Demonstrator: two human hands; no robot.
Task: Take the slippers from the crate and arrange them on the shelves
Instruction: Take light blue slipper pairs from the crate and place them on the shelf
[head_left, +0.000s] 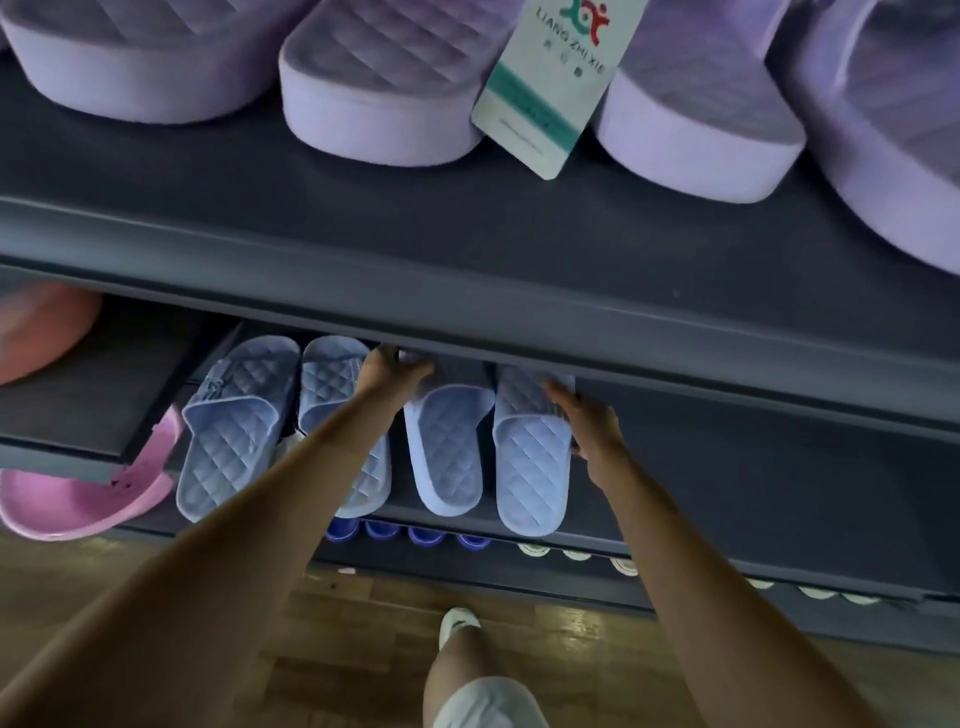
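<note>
Knee (467, 670) and white shoe (457, 623) nearest, on a wood floor (156, 597). Both bare arms reach in to the middle shelf (727, 467).

Left hand (397, 366): fingers curled over the strap of a blue slipper (447, 447), holding it at the toe end, tight under the lip of the shelf above. Right hand (587, 415): fingers laid fairly straight along the outer side of the second blue slipper (530, 452), touching it. Reads as a push to square it up, not a pinch. Both slippers sit soles down on the shelf, heels toward the arms, side by side between the two hands. Crate not in view.

Handling, my guess: moulded foam, light, soft enough to flex, not fragile, quilted surface gives some grip. Strap is the natural handle, and the sidewall is fine for nudging. Low clearance over the left-hand grip is the only snag.

Left of that grip: another blue pair (234, 426), one askew. Further left, a pink slipper (78, 499), tilted at the shelf edge. Above the grip: upper shelf (363, 234) with purple slippers (374, 93) and a card tag (550, 88).
</note>
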